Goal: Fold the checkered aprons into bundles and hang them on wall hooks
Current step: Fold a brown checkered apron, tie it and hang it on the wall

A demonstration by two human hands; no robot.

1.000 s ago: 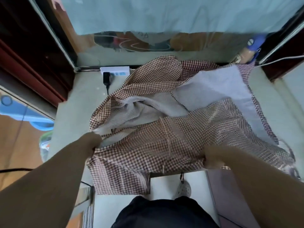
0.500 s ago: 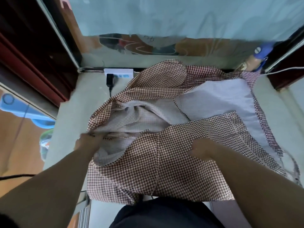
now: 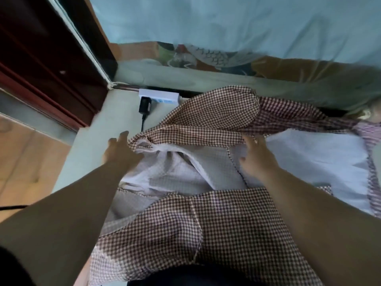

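On the pale tabletop [image 3: 86, 162] the checkered apron [image 3: 206, 120] lies half folded, while the left hand [image 3: 118, 153] and right hand [image 3: 255, 159] reach open-fingered, gripping nothing, toward its far flap, which I judge must next be pinched and folded in.

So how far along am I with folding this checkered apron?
Early on. Done: the near part of the checkered apron lies folded over its pale lining. In hand: the left hand and right hand, both open, are at the far flap without gripping it. Left: fold that flap in, finish the bundle, hang it; no wall hook is in view.
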